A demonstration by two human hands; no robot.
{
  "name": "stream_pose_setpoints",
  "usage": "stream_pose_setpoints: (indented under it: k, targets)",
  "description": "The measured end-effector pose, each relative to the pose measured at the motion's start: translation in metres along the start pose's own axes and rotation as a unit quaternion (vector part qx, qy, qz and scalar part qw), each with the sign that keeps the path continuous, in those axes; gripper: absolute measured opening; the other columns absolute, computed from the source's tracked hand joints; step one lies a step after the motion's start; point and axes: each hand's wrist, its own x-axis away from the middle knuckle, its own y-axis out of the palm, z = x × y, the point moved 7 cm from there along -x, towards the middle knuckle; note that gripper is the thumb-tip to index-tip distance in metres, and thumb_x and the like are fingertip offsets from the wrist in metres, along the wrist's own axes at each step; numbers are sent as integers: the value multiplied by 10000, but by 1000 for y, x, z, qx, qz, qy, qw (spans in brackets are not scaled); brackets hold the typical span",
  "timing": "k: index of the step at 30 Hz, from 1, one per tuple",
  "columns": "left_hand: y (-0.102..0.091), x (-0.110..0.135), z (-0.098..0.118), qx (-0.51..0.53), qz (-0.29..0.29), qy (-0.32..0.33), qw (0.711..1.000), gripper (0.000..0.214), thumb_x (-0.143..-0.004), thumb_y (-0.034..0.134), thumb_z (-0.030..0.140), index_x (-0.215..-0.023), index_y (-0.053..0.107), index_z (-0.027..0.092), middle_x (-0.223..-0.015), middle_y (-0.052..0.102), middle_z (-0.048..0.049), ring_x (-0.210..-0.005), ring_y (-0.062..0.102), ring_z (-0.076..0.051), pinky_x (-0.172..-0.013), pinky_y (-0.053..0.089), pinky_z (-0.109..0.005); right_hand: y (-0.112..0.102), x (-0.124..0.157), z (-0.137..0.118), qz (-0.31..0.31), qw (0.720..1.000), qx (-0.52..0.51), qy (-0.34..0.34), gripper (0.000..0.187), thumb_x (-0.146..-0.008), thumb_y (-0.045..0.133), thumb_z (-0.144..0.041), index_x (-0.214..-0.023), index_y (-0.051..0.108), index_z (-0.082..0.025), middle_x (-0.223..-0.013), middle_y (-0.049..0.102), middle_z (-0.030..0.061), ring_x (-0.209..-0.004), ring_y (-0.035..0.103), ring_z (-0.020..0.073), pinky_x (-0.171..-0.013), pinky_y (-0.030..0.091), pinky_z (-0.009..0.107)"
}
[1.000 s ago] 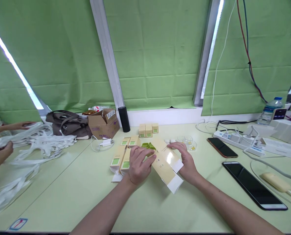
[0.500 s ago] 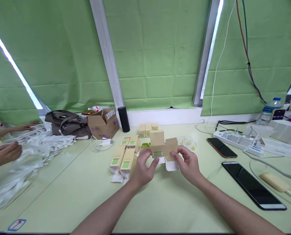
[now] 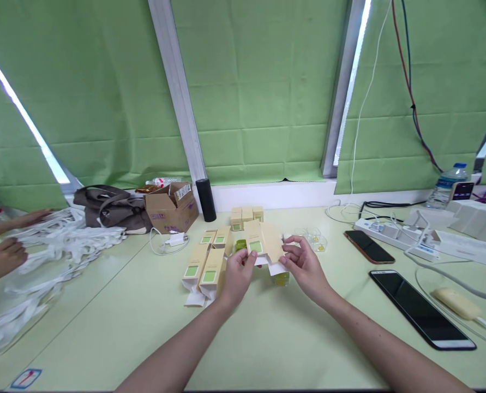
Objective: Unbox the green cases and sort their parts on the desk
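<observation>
A small tan paper box (image 3: 272,244) with a green label window and loose white flaps is held above the table. The fingers and thumb of my left hand (image 3: 238,275) close on its left side. My right hand (image 3: 307,270) pinches its lower right edge. Beneath the box, a clear cup with yellow inside (image 3: 282,280) shows partly. Several clear cups (image 3: 316,240) sit behind my right hand, and a green piece (image 3: 240,245) lies behind the left one. Several tan boxes (image 3: 207,265) with green windows lie to the left, the nearer ones with white flaps out.
Three small tan boxes (image 3: 246,214) stand near the wall. At left are a cardboard carton (image 3: 172,210), a black cylinder (image 3: 205,200), a grey bag (image 3: 112,207) and white straps (image 3: 69,240) with another person's hands. Phones (image 3: 423,310) and a power strip (image 3: 398,237) lie at right.
The held box has gone from spread-out panels to a more upright, narrower form. A clear cup now shows below it. The other person's near hand has moved left.
</observation>
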Motion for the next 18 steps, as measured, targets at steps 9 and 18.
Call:
stream_pose_setpoints:
  k: [9, 18]
  targets:
    - [6, 2, 9, 21, -26, 40, 999, 426, -992, 563, 588, -870, 674, 195, -823, 715, -60, -857, 658, -227, -822, 487, -348, -23, -24, 9, 34, 998, 46, 8, 362, -719, 873, -533, -865, 747, -227, -776, 724, 29, -686, 642, 198, -607, 538, 331]
    - [5, 4, 15, -51, -15, 66, 996, 317, -989, 588, 471, -851, 683, 201, -845, 736, -61, -901, 681, -238, -887, 492, -375, -141, -145, 20, 205, 962, 174, 49, 354, -732, 856, -414, -934, 722, -155, -846, 747, 94, -717, 667, 195, -595, 571, 309]
